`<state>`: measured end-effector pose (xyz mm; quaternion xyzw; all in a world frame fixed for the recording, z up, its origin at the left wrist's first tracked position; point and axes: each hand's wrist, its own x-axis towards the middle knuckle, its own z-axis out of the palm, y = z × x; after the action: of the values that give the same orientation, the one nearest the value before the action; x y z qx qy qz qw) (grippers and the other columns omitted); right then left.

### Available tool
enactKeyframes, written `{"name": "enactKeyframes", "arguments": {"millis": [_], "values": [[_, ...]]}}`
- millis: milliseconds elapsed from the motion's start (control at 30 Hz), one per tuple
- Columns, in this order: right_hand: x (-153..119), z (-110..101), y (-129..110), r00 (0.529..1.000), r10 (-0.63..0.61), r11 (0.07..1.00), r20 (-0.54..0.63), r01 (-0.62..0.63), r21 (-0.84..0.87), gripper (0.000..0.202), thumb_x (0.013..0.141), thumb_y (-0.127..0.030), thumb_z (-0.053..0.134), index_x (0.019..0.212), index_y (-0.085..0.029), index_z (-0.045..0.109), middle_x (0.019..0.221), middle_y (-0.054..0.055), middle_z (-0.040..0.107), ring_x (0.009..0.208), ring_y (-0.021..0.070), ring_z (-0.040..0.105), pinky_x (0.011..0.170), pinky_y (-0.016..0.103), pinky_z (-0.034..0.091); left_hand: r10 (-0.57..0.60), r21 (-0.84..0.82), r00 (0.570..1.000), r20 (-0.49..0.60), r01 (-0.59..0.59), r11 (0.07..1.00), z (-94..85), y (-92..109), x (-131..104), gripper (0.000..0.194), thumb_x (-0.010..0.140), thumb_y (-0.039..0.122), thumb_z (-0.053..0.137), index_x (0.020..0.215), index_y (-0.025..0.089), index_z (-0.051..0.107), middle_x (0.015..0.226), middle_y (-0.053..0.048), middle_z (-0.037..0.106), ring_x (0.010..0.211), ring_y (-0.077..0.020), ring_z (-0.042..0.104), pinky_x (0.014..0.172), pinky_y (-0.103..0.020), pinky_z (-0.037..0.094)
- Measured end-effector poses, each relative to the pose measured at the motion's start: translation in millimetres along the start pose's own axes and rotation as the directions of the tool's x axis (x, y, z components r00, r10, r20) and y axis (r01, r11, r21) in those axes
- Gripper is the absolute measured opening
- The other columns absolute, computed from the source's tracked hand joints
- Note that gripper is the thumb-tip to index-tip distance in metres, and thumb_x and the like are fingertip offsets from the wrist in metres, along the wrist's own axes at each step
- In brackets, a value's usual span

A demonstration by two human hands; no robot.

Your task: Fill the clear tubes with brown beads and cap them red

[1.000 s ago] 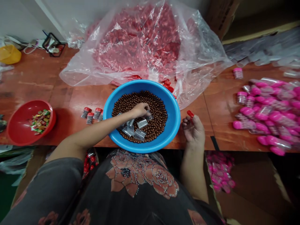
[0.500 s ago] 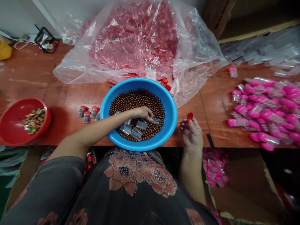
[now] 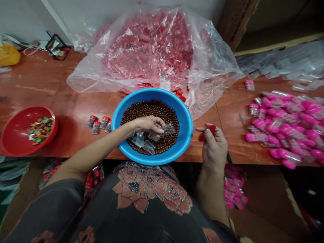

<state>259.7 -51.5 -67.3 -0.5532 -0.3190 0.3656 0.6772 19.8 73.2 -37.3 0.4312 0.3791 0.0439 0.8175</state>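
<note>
Brown beads fill much of a blue basin (image 3: 190, 128) at the table's front edge. My left hand (image 3: 151, 125) is over the beads, its fingers closed on a small clear container (image 3: 168, 129) that has dark contents. More clear containers (image 3: 149, 147) lie on the beads beneath that hand. Right of the basin, my right hand (image 3: 214, 141) pinches red caps (image 3: 210, 128) between thumb and fingers. Several small red-capped jars (image 3: 96, 127) stand or lie on the table, left of the basin.
A red bowl (image 3: 15, 135) with wrapped sweets is at the left. Behind the basin spreads a plastic bag (image 3: 152, 44) of red pieces. Pink-capped containers (image 3: 291, 125) are piled at the right, with clear tubes (image 3: 286, 64) behind them. A yellow container (image 3: 9, 55) is far left.
The left hand has raised one end of the clear container off the beads. My right hand has turned and moved slightly right, with the red caps now showing more widely. The view has shifted slightly.
</note>
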Motion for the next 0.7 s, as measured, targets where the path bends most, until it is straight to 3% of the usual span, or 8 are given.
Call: {"name": "enactKeyframes", "arguments": {"millis": [100,233,367,467,533,600,700], "values": [[-0.8,17.1,-15.5,0.999,-0.012,1.000,0.046,0.011,0.018,0.018,0.082,-0.033,0.073,0.094,-0.023,0.064,0.087,0.000,0.071,0.075,0.0122,0.068,0.065,0.024,0.051,0.111,-0.102,0.993,0.050,-0.105,0.989,7.8,-2.8,-28.9,0.037,0.068,0.009,0.077,0.104,0.017,0.068,0.093,-0.004,0.070,0.080,-0.0148,0.069,0.076,-0.031,0.058],[-1.7,47.9,-29.8,0.989,0.069,0.985,0.132,-0.089,0.151,0.026,0.074,-0.028,0.080,0.090,-0.024,0.059,0.089,-0.002,0.071,0.079,0.0112,0.068,0.069,0.023,0.057,0.223,-0.149,0.969,-0.108,-0.238,0.960,18.7,-19.2,-50.9,0.040,0.069,0.016,0.079,0.107,0.016,0.065,0.096,-0.005,0.069,0.082,-0.0146,0.068,0.081,-0.033,0.056],[-5.8,80.5,-28.6,0.958,0.195,0.936,0.210,-0.246,0.252,0.027,0.067,-0.026,0.085,0.083,-0.024,0.063,0.084,-0.007,0.067,0.074,0.0078,0.066,0.066,0.019,0.058,0.303,-0.058,0.926,-0.223,-0.323,0.945,26.3,-34.8,-56.6,0.040,0.072,0.026,0.079,0.107,0.014,0.064,0.093,-0.004,0.068,0.078,-0.0131,0.066,0.081,-0.033,0.054],[-11.6,95.5,-23.7,0.944,0.210,0.956,0.256,-0.253,0.150,0.020,0.073,-0.029,0.081,0.090,-0.026,0.070,0.086,-0.005,0.069,0.074,0.0090,0.067,0.067,0.022,0.058,0.413,0.062,0.870,-0.271,-0.412,0.909,30.2,-39.1,-58.8,0.040,0.075,0.031,0.077,0.109,0.015,0.065,0.098,-0.005,0.069,0.082,-0.0143,0.066,0.084,-0.034,0.053],[-15.8,99.1,-23.1,0.942,0.140,0.989,0.305,-0.148,0.002,0.016,0.080,-0.031,0.076,0.095,-0.027,0.074,0.091,-0.003,0.072,0.081,0.0113,0.068,0.074,0.026,0.058,0.493,0.172,0.810,-0.316,-0.462,0.870,31.5,-39.1,-61.6,0.038,0.077,0.032,0.074,0.110,0.015,0.066,0.103,-0.007,0.071,0.089,-0.0165,0.066,0.088,-0.035,0.053],[-19.4,99.0,-25.3,0.922,0.018,0.988,0.386,0.043,-0.149,0.014,0.086,-0.031,0.071,0.099,-0.029,0.076,0.097,-0.001,0.073,0.091,0.0139,0.068,0.083,0.030,0.056,0.557,0.300,0.753,-0.350,-0.473,0.828,31.7,-38.2,-65.5,0.037,0.079,0.031,0.072,0.112,0.015,0.068,0.109,-0.008,0.072,0.098,-0.0191,0.066,0.095,-0.037,0.050],[-22.5,96.6,-29.8,0.824,-0.188,0.876,0.534,0.387,-0.288,0.021,0.093,-0.027,0.062,0.110,-0.029,0.074,0.103,0.002,0.073,0.097,0.0164,0.067,0.088,0.034,0.054,0.597,0.418,0.714,-0.366,-0.446,0.791,31.1,-37.6,-71.7,0.036,0.082,0.029,0.070,0.115,0.017,0.070,0.114,-0.009,0.073,0.105,-0.0210,0.066,0.100,-0.039,0.048]]}}
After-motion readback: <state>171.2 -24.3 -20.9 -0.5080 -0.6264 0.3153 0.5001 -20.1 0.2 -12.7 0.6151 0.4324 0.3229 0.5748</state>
